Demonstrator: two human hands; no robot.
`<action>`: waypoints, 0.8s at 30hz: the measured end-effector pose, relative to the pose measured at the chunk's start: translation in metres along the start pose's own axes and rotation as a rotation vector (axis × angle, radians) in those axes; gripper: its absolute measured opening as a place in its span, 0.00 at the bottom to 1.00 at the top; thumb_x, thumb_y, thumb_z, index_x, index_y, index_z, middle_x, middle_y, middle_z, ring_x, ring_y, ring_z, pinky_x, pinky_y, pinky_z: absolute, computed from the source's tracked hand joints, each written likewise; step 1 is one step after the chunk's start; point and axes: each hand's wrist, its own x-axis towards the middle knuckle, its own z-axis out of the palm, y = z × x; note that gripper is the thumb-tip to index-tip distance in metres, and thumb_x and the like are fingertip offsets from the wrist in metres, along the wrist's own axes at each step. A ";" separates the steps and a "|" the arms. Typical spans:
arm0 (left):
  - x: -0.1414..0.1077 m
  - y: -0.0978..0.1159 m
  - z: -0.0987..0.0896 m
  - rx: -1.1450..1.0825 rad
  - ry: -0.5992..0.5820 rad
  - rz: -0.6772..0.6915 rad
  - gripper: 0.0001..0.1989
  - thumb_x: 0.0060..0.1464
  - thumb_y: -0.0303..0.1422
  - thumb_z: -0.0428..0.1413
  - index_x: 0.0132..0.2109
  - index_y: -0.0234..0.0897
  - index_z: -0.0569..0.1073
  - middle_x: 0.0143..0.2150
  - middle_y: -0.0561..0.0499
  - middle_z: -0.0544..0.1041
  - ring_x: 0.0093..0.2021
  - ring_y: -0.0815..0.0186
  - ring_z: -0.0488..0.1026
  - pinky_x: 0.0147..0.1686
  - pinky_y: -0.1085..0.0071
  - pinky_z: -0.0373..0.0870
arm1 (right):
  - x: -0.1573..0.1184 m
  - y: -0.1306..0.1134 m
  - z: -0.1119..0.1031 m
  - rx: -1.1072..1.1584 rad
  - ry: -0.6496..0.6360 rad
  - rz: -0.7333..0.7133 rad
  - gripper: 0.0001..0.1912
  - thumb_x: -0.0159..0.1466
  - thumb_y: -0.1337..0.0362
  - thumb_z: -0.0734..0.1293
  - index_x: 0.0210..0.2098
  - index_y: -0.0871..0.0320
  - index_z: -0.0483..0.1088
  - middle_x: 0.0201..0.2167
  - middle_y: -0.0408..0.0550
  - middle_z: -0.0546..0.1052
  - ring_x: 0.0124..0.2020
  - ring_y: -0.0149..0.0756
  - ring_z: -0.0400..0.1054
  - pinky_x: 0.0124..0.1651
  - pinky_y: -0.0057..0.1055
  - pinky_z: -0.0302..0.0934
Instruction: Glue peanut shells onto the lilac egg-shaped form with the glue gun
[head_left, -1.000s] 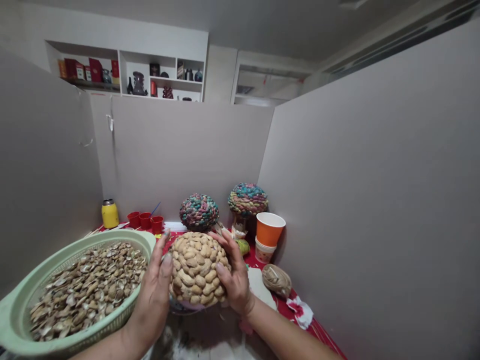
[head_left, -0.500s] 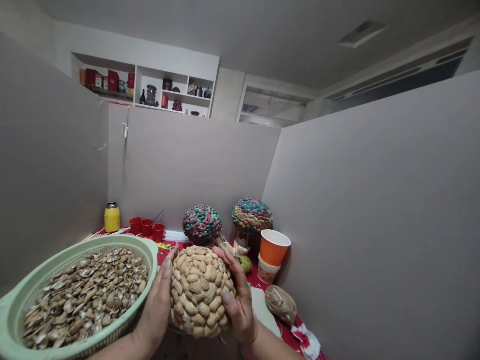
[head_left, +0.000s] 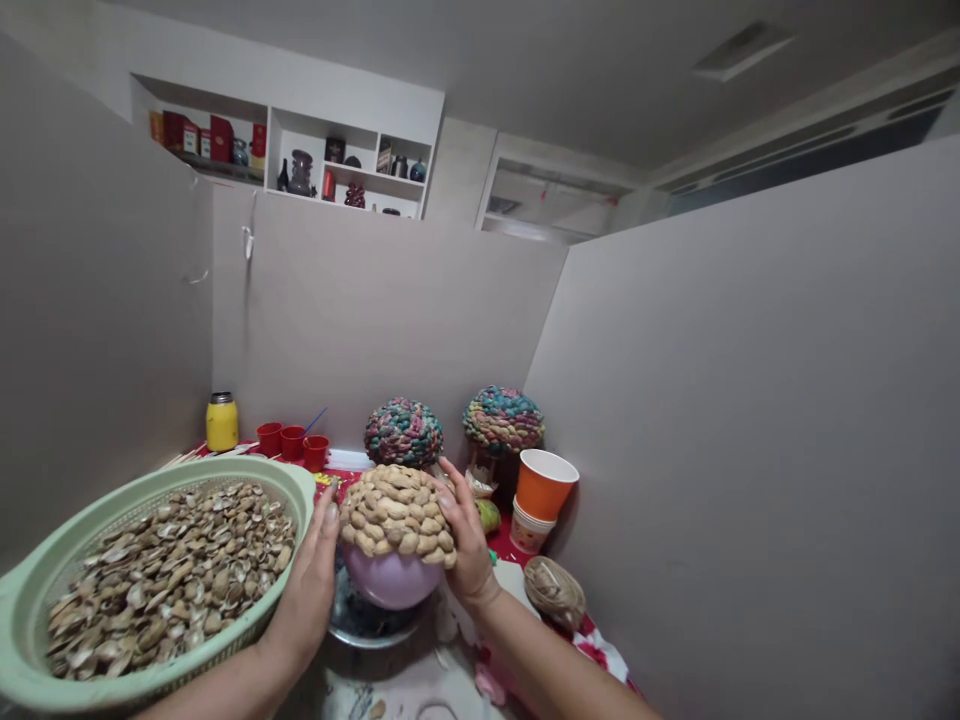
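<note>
Between my two hands is a dome of peanuts covering the upper part of a pink-purple balloon. My left hand lies along its left side, fingers extended. On the right side, my right hand rests against the peanuts with its fingers curved over them. Below the balloon is a round metal bowl with dark contents. A green basket filled with shells stands to the left.
Behind are two multicoloured domes, red cups and a yellow jar. An orange cup on stacked paper cups and a twine ball stand right. Grey partitions enclose the table.
The peanut dome has tipped so that its purple underside shows, and the bowl below has come into view. Both hands stay on its sides. The camera view has shifted slightly.
</note>
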 end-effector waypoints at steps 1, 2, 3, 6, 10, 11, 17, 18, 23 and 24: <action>-0.003 0.002 -0.001 0.026 -0.017 -0.028 0.34 0.65 0.50 0.37 0.68 0.32 0.54 0.71 0.41 0.52 0.71 0.59 0.44 0.68 0.55 0.37 | 0.002 0.002 0.000 0.006 0.005 0.021 0.32 0.63 0.53 0.62 0.64 0.57 0.54 0.55 0.55 0.72 0.57 0.47 0.65 0.60 0.43 0.57; -0.008 0.002 -0.002 0.060 -0.038 -0.051 0.34 0.65 0.50 0.37 0.68 0.32 0.52 0.72 0.42 0.51 0.71 0.60 0.43 0.68 0.55 0.37 | 0.004 0.003 0.000 0.011 0.010 0.040 0.32 0.63 0.53 0.63 0.63 0.57 0.55 0.55 0.55 0.72 0.57 0.47 0.66 0.59 0.42 0.58; -0.013 0.000 -0.004 0.101 -0.060 -0.063 0.34 0.65 0.49 0.37 0.69 0.33 0.51 0.72 0.43 0.50 0.71 0.60 0.43 0.68 0.55 0.37 | 0.005 0.005 -0.001 0.014 0.016 0.055 0.33 0.62 0.53 0.64 0.63 0.57 0.56 0.55 0.56 0.72 0.57 0.48 0.65 0.59 0.42 0.59; -0.034 -0.020 -0.015 0.256 -0.111 0.028 0.31 0.65 0.45 0.41 0.69 0.37 0.49 0.72 0.44 0.50 0.71 0.58 0.44 0.67 0.50 0.43 | 0.005 0.006 -0.003 0.015 0.047 0.079 0.32 0.60 0.54 0.66 0.61 0.58 0.60 0.57 0.56 0.71 0.61 0.48 0.60 0.59 0.40 0.58; -0.057 -0.051 -0.038 0.478 -0.160 0.463 0.29 0.61 0.35 0.50 0.67 0.46 0.53 0.68 0.44 0.61 0.66 0.54 0.59 0.63 0.52 0.60 | 0.004 0.006 -0.003 0.025 0.074 0.093 0.31 0.60 0.54 0.66 0.60 0.58 0.60 0.57 0.55 0.71 0.63 0.47 0.57 0.62 0.40 0.55; -0.059 -0.054 -0.043 0.522 -0.164 0.540 0.28 0.60 0.33 0.52 0.65 0.46 0.57 0.65 0.44 0.64 0.64 0.54 0.62 0.62 0.54 0.63 | 0.003 0.006 -0.003 0.029 0.074 0.098 0.31 0.60 0.54 0.66 0.60 0.58 0.60 0.56 0.55 0.72 0.63 0.47 0.58 0.61 0.40 0.55; -0.050 -0.040 -0.055 0.721 -0.396 0.718 0.18 0.56 0.24 0.51 0.53 0.42 0.70 0.49 0.44 0.76 0.51 0.56 0.72 0.53 0.59 0.72 | 0.002 0.008 0.002 0.043 0.068 0.115 0.30 0.59 0.54 0.67 0.59 0.57 0.62 0.54 0.55 0.73 0.59 0.47 0.63 0.58 0.40 0.58; -0.047 -0.038 -0.054 0.742 -0.425 0.740 0.18 0.56 0.23 0.50 0.52 0.41 0.70 0.48 0.43 0.76 0.50 0.56 0.72 0.51 0.59 0.73 | 0.001 0.008 0.002 0.044 0.067 0.116 0.30 0.60 0.54 0.67 0.59 0.56 0.62 0.54 0.54 0.74 0.58 0.47 0.64 0.58 0.40 0.58; -0.038 -0.042 -0.052 0.759 -0.451 0.804 0.18 0.57 0.17 0.44 0.47 0.38 0.71 0.43 0.42 0.76 0.44 0.58 0.72 0.42 0.61 0.74 | 0.000 0.005 0.003 0.060 0.067 0.136 0.29 0.59 0.55 0.67 0.58 0.56 0.63 0.53 0.53 0.74 0.56 0.46 0.66 0.57 0.40 0.59; -0.037 -0.043 -0.052 0.744 -0.464 0.805 0.18 0.57 0.17 0.43 0.46 0.38 0.71 0.41 0.42 0.75 0.42 0.58 0.72 0.40 0.62 0.74 | 0.000 0.004 0.004 0.066 0.068 0.141 0.29 0.59 0.55 0.67 0.58 0.55 0.64 0.53 0.53 0.74 0.57 0.46 0.65 0.57 0.40 0.58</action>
